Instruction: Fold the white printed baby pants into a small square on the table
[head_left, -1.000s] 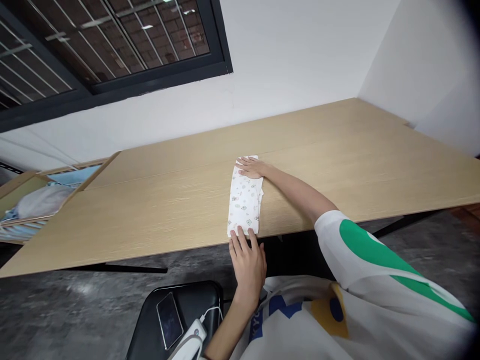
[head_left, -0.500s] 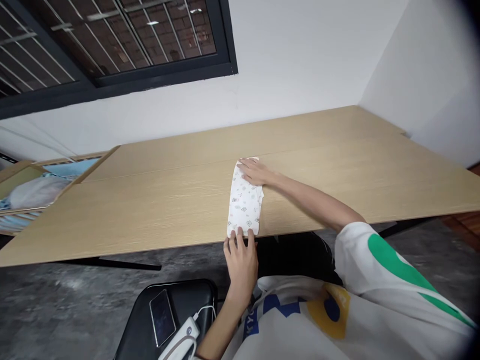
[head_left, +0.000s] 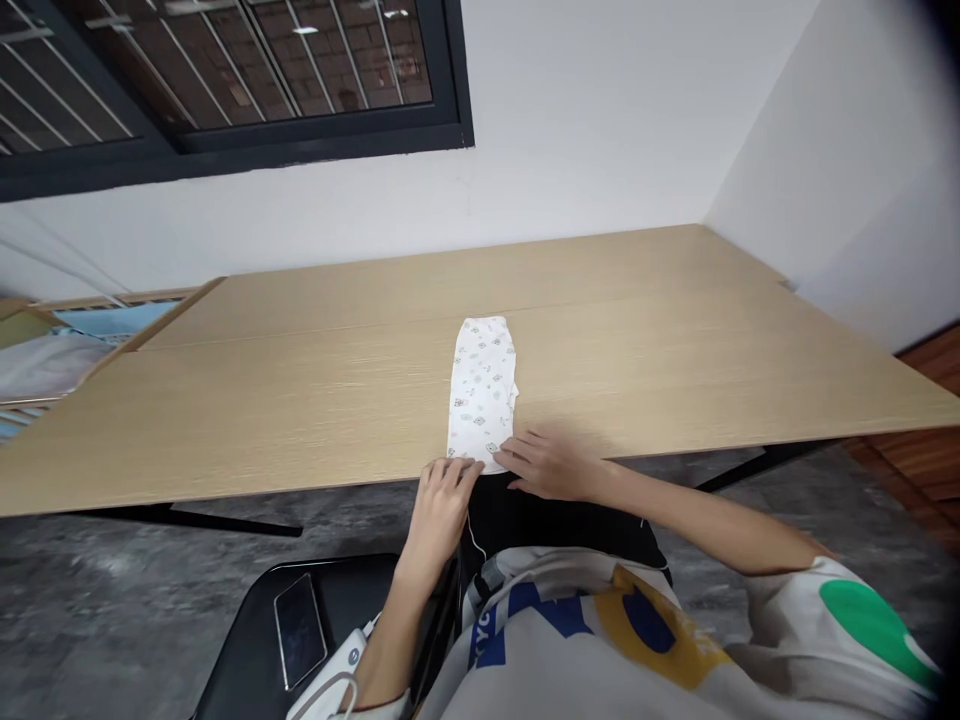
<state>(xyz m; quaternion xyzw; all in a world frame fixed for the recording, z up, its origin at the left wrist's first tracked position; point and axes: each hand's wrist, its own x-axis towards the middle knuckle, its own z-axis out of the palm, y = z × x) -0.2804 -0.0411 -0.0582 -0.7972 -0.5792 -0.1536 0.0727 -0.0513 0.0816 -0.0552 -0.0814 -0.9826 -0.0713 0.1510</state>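
A white cloth with small printed figures (head_left: 481, 385) lies folded into a long strip on the wooden table (head_left: 322, 400), its near end at the front edge. My left hand (head_left: 444, 492) touches the near left corner of the cloth, its fingers bent and close together; whether they pinch the fabric cannot be made out. At the near right corner is my right hand (head_left: 551, 465), slightly blurred, with its fingers apart and the fingertips at the cloth's edge.
Below the table's front edge, a black chair (head_left: 360, 590) holds a phone (head_left: 300, 630) and a white device with a cable (head_left: 334, 680). A wooden crib with blue and white bedding (head_left: 56, 365) adjoins the table's left end. Behind are a wall and a barred window.
My right hand has left the far end of the cloth and come down to its near right corner. My left hand has shifted left to the near left corner.
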